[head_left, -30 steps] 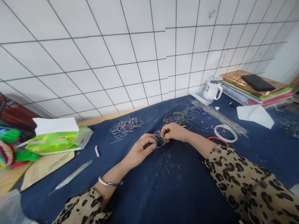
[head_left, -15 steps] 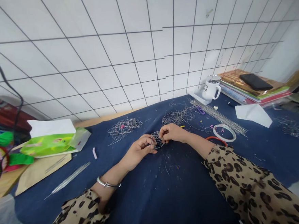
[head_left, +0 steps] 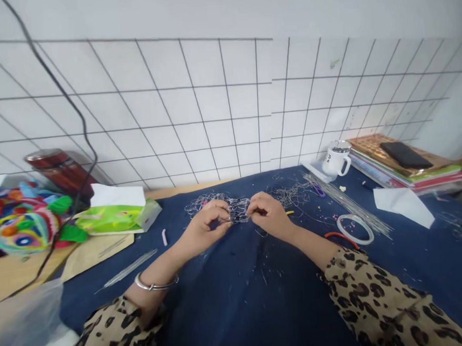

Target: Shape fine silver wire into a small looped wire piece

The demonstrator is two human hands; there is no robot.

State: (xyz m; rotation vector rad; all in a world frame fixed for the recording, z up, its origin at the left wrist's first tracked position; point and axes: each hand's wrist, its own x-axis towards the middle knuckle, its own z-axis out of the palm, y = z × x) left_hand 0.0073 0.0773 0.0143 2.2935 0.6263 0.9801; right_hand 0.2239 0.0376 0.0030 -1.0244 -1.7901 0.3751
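A small openwork piece of looped silvery wire (head_left: 239, 210) is stretched level between my two hands, above the dark blue cloth. My left hand (head_left: 208, 223) pinches its left end with thumb and fingers. On the other end, my right hand (head_left: 270, 215) has its fingertips closed. Behind my left hand lies a tangled heap of wire pieces (head_left: 196, 203), partly hidden by the fingers. A second wire heap (head_left: 293, 194) lies behind and to the right of my right hand. A short yellow object (head_left: 289, 212) shows just beyond the right wrist.
Dark blue cloth (head_left: 225, 310) covers the table. To the right are straight wires (head_left: 352, 206), a white ring (head_left: 354, 229), a red ring (head_left: 340, 236), a mug (head_left: 335, 160) and books with a phone (head_left: 406, 154). Leftward are a green packet (head_left: 115, 215) and thin rods (head_left: 129, 268).
The wire piece, bunched between my fingers before, is now drawn out flat between both hands, which hold its opposite ends. The camera has tilted up and turned slightly left.
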